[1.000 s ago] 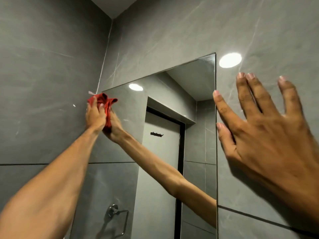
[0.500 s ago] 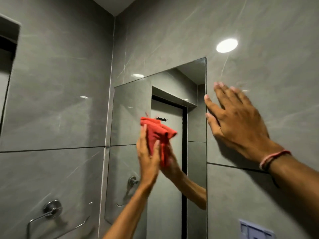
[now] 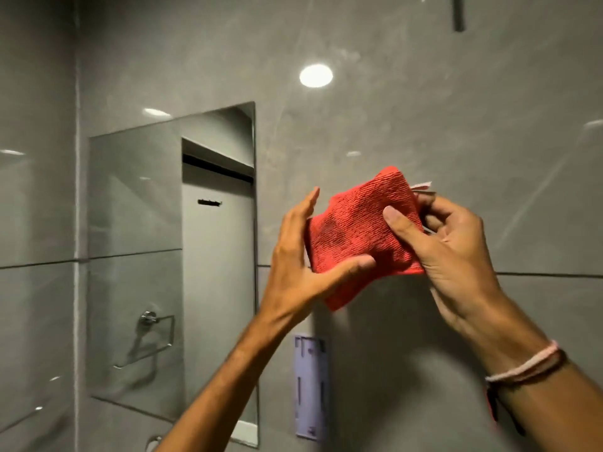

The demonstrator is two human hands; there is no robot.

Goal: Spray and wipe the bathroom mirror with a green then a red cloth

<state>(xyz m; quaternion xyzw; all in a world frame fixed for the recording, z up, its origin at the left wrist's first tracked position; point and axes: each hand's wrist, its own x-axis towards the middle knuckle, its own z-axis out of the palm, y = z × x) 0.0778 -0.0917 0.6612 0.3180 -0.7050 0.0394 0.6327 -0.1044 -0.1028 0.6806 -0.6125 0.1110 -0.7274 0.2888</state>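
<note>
Both hands, the left hand [image 3: 303, 256] and right hand [image 3: 447, 252], pinch a folded red cloth [image 3: 355, 230] right of the mirror [image 3: 137, 256], thumbs pressed on it.

no readable text anywhere here; the pale purple wall plate [image 3: 310, 386] right of the mirror [image 3: 137, 256] has dark marks on it, too blurry to read; the white tag [image 3: 422, 185] on the red cloth [image 3: 359, 233] looks blank

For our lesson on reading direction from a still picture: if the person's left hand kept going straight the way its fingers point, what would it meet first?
The left hand points up and forward, already touching the red cloth. Past the cloth, it would probably meet the grey tiled wall, right of the mirror; depth is unclear.
</note>
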